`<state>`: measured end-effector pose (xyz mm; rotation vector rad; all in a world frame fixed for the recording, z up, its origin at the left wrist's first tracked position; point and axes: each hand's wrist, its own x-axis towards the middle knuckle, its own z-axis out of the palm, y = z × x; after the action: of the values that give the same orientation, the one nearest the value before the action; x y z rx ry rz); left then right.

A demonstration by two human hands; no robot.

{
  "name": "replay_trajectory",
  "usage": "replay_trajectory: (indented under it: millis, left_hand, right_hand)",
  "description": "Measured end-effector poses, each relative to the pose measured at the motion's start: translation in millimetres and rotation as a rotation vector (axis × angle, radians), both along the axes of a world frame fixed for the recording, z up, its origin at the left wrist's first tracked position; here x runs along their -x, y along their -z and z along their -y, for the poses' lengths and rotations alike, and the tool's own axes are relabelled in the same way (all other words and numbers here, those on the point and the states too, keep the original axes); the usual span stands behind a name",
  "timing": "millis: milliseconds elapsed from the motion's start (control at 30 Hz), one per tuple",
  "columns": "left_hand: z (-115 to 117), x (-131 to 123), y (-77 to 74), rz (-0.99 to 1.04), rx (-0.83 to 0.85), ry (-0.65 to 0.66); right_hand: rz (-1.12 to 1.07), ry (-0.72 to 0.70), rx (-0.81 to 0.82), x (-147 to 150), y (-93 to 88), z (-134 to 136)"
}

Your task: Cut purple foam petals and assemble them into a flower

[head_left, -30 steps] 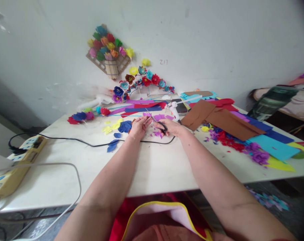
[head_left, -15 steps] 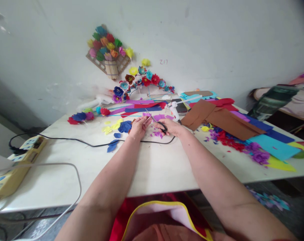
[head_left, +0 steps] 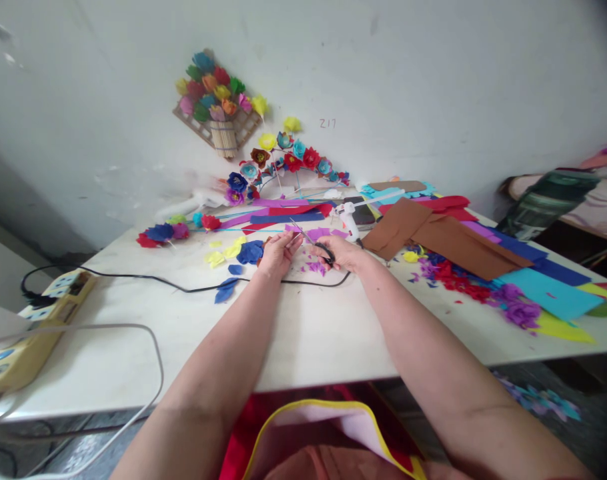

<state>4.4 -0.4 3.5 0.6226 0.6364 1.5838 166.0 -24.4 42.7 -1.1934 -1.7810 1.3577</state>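
My right hand [head_left: 339, 255] is closed on the black handles of a pair of scissors [head_left: 325, 253], whose blades point up and to the left. Close by on the left, my left hand [head_left: 281, 253] has its fingers pinched together near the blades; what they hold, if anything, is too small to make out. Pieces of purple crepe paper [head_left: 315, 268] lie under and behind the hands. Blue paper petals [head_left: 250, 252] and yellow paper petals [head_left: 235, 247] rest just left of my left hand.
A white glue gun [head_left: 348, 219] stands behind my right hand, its black cable [head_left: 183, 289] crossing the table to a power strip [head_left: 58, 303]. Brown crepe paper [head_left: 463, 245] and red scraps [head_left: 461, 281] lie at right. Paper flowers [head_left: 292, 162] stand at the back.
The view has shifted very slightly. Both hands and the scissors keep nearly the same place and pose.
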Motion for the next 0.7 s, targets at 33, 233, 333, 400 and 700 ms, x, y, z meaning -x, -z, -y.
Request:
replay_trajectory:
  millis: [33, 233, 333, 400, 700]
  left_hand:
    - [-0.1, 0.1, 0.1, -0.004, 0.001, 0.0]
    - [-1.2, 1.0, 0.5, -0.034, 0.023, 0.013]
    - [-0.9, 1.0, 0.2, -0.043, 0.02, 0.026]
    - [-0.3, 0.6, -0.3, -0.047, 0.017, 0.033]
    - [2.9, -1.4, -2.0, -0.1, 0.016, 0.063]
  right_hand:
    - [-0.007, -0.009, 0.0, -0.2, 0.7, -0.5]
    - [-0.061, -0.059, 0.068, -3.0, 2.7, -2.1]
    - [-0.058, -0.068, 0.079, -5.0, 1.7, -1.5]
    - [-0.055, -0.072, 0.077, -6.1, 1.2, -1.3]
    - [-0.066, -0.065, 0.077, -7.6, 1.7, -2.4]
